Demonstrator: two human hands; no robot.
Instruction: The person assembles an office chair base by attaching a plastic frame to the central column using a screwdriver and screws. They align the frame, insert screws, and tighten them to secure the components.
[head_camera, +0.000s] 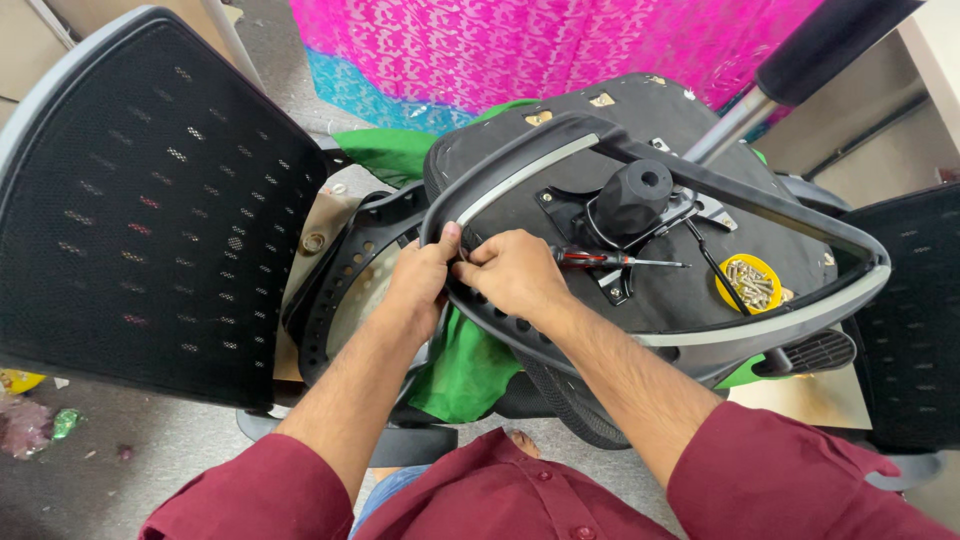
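Observation:
An upturned black office chair seat (560, 150) lies in front of me with a black and grey armrest frame (700, 175) looped over it. My left hand (420, 280) grips the frame's near left corner, thumb on the grey strip. My right hand (512, 272) pinches something small at the same corner; what it is I cannot make out. A red-handled screwdriver (610, 260) lies on the seat underside just right of my right hand. The black mechanism hub (635, 195) stands beyond it.
A yellow dish of silver screws (750, 283) rests on the seat at right. A black mesh chair back (140, 200) leans at left, another (910, 310) at right. Green cloth (460, 370) lies under the seat. Pink and blue fabric (520, 40) hangs behind.

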